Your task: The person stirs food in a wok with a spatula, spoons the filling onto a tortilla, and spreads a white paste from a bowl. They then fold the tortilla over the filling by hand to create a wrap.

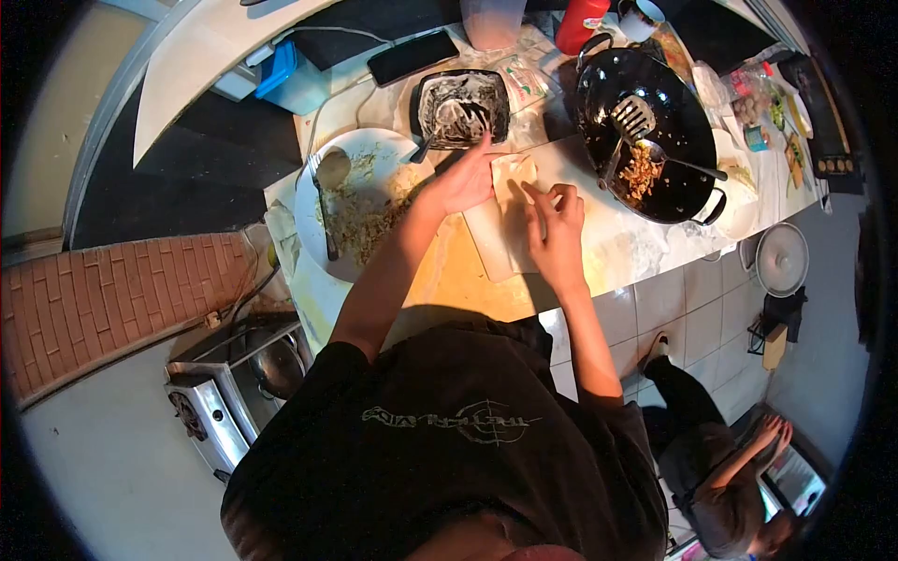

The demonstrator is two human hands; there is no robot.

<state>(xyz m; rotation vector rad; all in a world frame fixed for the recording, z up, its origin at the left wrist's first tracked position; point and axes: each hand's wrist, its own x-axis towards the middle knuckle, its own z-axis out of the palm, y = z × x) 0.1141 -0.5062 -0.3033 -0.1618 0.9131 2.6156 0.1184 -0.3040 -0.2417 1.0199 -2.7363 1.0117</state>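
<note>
A pale, flat wrapper-like sheet point(513, 178) lies on a light rectangular board point(488, 241) at the middle of the counter. My left hand point(463, 179) is at the sheet's left edge, fingers stretched out and thumb apart. On the right, my right hand point(558, 229) hovers over or touches the sheet with bent, spread fingers; contact is hard to tell. Left of them is a large white plate point(309, 220) with a crumbly filling and utensils. Above my left hand stands a black square bowl point(460, 107) smeared with white paste.
At right, a black wok point(687, 192) holds a slotted spatula, a spoon and browned food. Along the back are a phone point(412, 58), a blue-lidded container point(292, 82) and a red bottle point(582, 26). A co-worker point(716, 463) is at lower right, a stove point(208, 421) at lower left.
</note>
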